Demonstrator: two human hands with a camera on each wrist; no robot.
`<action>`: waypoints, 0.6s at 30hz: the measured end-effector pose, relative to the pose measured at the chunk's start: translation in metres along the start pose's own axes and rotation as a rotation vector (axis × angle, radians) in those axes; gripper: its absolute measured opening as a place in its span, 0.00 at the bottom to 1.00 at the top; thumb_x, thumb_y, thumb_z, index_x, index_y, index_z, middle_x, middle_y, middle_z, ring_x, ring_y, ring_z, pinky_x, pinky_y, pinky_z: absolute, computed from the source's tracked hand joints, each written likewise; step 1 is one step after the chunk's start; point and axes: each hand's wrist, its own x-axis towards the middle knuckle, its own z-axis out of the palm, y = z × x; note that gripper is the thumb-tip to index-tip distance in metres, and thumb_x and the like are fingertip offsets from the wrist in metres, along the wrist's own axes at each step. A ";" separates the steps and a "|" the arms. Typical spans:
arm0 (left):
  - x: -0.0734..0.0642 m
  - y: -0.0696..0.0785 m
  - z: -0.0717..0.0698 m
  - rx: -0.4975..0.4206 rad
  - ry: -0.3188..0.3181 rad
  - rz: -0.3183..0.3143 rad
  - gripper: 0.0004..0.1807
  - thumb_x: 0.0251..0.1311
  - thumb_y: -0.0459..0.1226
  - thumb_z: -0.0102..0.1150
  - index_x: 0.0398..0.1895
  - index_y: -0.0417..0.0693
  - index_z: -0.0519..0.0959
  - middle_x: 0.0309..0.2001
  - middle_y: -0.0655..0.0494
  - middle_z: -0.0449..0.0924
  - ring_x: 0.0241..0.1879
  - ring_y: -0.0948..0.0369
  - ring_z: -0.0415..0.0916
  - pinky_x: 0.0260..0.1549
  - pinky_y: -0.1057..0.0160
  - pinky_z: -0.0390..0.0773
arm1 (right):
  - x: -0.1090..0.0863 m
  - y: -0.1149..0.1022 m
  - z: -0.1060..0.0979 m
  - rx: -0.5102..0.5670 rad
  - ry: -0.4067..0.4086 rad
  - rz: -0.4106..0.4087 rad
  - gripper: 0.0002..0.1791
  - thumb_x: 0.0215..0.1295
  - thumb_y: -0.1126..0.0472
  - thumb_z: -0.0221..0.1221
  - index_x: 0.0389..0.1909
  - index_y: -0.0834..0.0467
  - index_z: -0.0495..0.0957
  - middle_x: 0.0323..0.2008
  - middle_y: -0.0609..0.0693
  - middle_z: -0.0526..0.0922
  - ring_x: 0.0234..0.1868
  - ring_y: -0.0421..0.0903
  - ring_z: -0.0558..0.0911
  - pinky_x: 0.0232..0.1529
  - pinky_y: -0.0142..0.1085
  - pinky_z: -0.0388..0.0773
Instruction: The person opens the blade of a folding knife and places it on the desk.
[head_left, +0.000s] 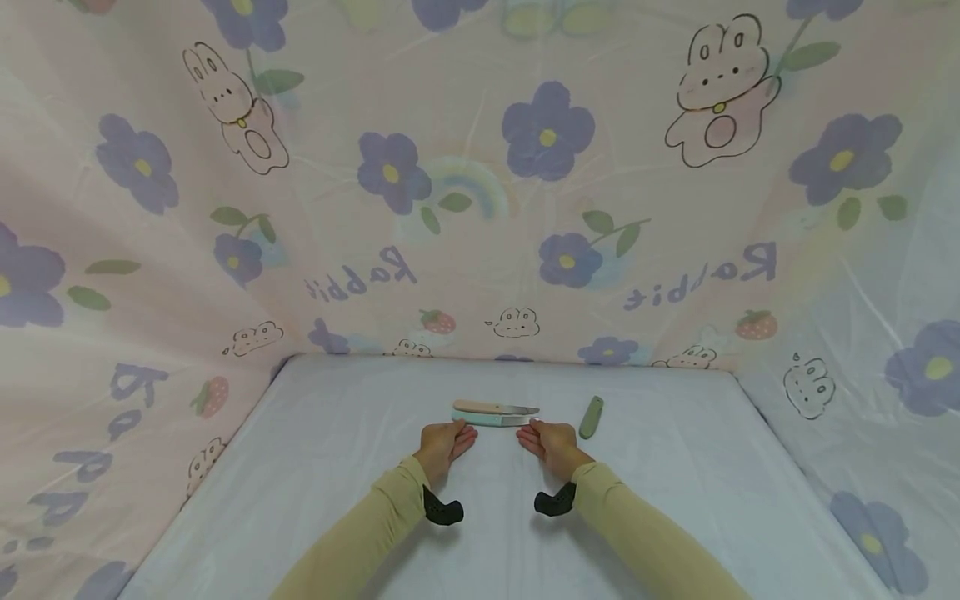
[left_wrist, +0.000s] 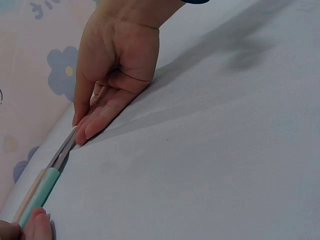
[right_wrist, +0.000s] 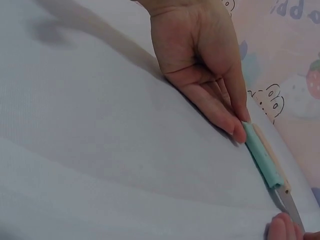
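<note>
Two knives lie side by side across the white tabletop, blades to the right. The nearer knife has a teal handle (head_left: 480, 419), and the farther one has a peach handle (head_left: 475, 407). With thumb and fingertips, my left hand (head_left: 442, 446) pinches the left end of the teal handle. My right hand (head_left: 557, 446) pinches the blade end of the same knife, its tip hidden by the fingers. In the left wrist view both blades (left_wrist: 61, 152) run close together. The peach knife's blade tip shows just beyond my right thumb in the head view.
A long green object (head_left: 592, 417) with rounded ends, looking like a folded knife, lies right of my right hand. The white tabletop (head_left: 345, 417) is bordered by hanging cloth (head_left: 465, 250) printed with flowers and rabbits. Black curved pieces (head_left: 443, 508) sit at both wrists.
</note>
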 end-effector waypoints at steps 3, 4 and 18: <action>0.001 0.000 0.000 0.002 -0.006 0.005 0.17 0.65 0.29 0.51 0.51 0.23 0.69 0.43 0.34 0.78 0.44 0.50 0.79 0.44 0.60 0.78 | -0.001 0.000 0.000 -0.004 0.001 0.000 0.18 0.67 0.66 0.54 0.52 0.74 0.67 0.33 0.61 0.82 0.36 0.51 0.84 0.40 0.38 0.81; 0.001 0.000 0.000 0.004 -0.007 0.007 0.17 0.65 0.29 0.51 0.51 0.23 0.69 0.43 0.34 0.78 0.44 0.50 0.79 0.44 0.60 0.78 | -0.002 0.000 0.000 -0.004 0.001 0.000 0.18 0.67 0.66 0.54 0.53 0.74 0.67 0.33 0.61 0.82 0.36 0.51 0.84 0.40 0.38 0.81; 0.002 -0.005 0.001 0.062 -0.025 0.042 0.17 0.65 0.31 0.52 0.50 0.23 0.70 0.44 0.34 0.78 0.41 0.52 0.81 0.41 0.61 0.80 | -0.010 0.004 -0.001 -0.022 -0.100 -0.114 0.20 0.69 0.66 0.50 0.55 0.77 0.64 0.41 0.66 0.79 0.42 0.53 0.82 0.45 0.40 0.79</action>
